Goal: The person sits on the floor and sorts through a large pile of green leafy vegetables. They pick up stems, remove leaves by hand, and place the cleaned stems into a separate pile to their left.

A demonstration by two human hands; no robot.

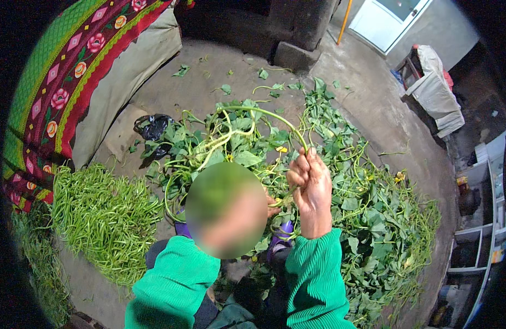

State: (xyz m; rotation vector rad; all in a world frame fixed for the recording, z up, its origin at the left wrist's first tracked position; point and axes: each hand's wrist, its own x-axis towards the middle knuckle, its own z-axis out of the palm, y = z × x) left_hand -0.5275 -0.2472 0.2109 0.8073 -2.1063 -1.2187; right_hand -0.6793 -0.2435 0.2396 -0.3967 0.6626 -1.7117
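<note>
In my right hand (311, 181) a long, leafless green vine stem (273, 113) is pinched between thumb and fingers. The stem arches up and to the left over a heap of leafy vines (244, 158). A blurred patch covers most of my left hand (272, 210); only its fingertips show, just left of my right hand. Between them sits a short piece of green stem (282, 202). Broad leaves, pale curling stems and some yellow bits make up the heap, which reaches down around my purple shoes (286, 227).
To the left lies a thick pile of cut green stems (109, 222). A black plastic bag (153, 126) is beyond it, near a flower-patterned cloth (59, 98). More leafy vines (372, 230) spread along the right. Shelving (469, 269) and a covered item (436, 96) stand farther right.
</note>
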